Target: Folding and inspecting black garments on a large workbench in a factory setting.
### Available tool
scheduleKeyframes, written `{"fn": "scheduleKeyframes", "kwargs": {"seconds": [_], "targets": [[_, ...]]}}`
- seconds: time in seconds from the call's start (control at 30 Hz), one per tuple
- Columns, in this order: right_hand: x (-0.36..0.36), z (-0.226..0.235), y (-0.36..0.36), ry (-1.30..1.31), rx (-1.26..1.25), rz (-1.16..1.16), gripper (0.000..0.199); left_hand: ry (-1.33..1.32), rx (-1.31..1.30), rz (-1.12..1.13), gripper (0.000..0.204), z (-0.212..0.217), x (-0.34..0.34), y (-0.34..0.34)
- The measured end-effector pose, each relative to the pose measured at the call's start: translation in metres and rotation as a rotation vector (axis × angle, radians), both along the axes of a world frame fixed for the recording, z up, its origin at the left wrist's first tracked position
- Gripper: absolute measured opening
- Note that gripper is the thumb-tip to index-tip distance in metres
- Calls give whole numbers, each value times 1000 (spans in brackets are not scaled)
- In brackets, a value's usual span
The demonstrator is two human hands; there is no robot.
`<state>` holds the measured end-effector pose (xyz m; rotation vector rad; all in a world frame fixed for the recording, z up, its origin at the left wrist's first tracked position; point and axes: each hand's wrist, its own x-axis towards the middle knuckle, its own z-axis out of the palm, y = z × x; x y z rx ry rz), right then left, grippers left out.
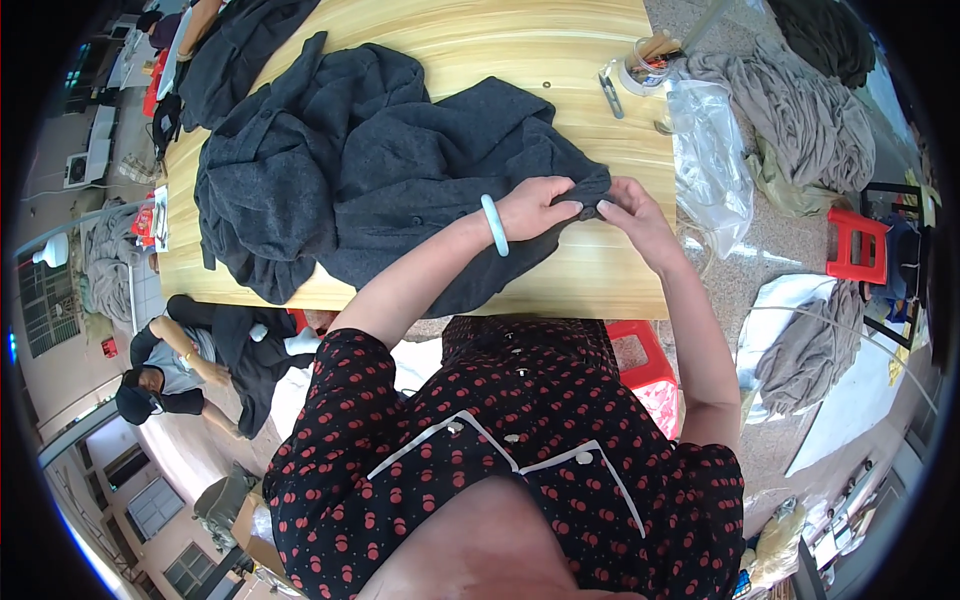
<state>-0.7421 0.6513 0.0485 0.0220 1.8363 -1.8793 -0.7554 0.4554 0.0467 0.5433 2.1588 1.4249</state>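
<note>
A red-dotted black blouse with white piping (510,450) was worn by the person, nearest the camera. Beyond it, the left hand (535,208), with a pale green bangle (494,224) at its wrist, was closed on the corner of a dark grey woollen coat (380,170). The right hand (632,215) was pinched on that same corner, just beside the left. The coat was spread, rumpled, over a light wooden table (560,60). A clear plastic bag (708,160) was draped over the table's right edge. Farther off, a roll of tape (632,76) was seen near the far corner.
</note>
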Motion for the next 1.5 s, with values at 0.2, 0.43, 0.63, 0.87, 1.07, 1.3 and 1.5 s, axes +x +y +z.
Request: {"fn": "scheduleKeyframes", "kwargs": {"seconds": [0.2,0.43,0.63,0.87,1.07,1.3,1.5], "targets": [[1,-15,9,-110,14,142,16,512,-39,288,15,-4,23,10],[10,34,5,-64,-42,263,20,385,49,376,13,14,54,5],[4,59,1,-28,-170,296,25,529,57,422,15,22,71,-35],[3,72,-19,6,-375,208,32,377,250,292,12,44,71,-32],[10,73,-25,55,-318,154,30,263,441,284,6,68,53,-31],[24,76,-33,95,-340,12,24,84,494,163,15,70,55,-38],[19,61,-15,145,-536,-11,31,274,295,-147,34,41,55,-80]]}}
